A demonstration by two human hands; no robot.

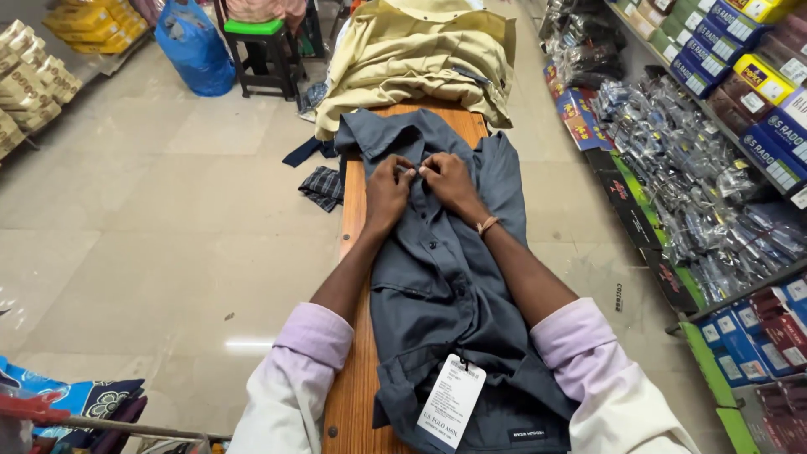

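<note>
Nearest to me, a white paper hang tag (451, 402) lies on the hem end of a dark grey button-up shirt (437, 286). The shirt is spread face up along a narrow wooden counter (355, 370), collar at the far end, one sleeve draping off the right edge. My forearms come in from both sides over the shirt, pale lilac cuffs rolled back.

Further along, at the upper placket just below the collar, I see both hands meet. Left hand (388, 187): grip narrow, fingertips pinched on the shirt front at the button line. Right hand (447, 181): grip also narrow, pinched on the opposite edge of the placket, touching the left hand's fingertips. A thin orange band (487, 224) sits on the right wrist. I cannot tell whether the button between the fingers is through its hole.

Beyond the collar, a pale yellow shirt (420, 59) lies heaped on the far end of the counter, touching the grey one. On the floor to the left of the counter: a checked cloth (324, 187). Farther left: a dark stool with a green seat (255, 46) and a blue plastic bag (195, 46). To the right, shelves (714, 160) hold boxed and plastic-wrapped goods.
</note>
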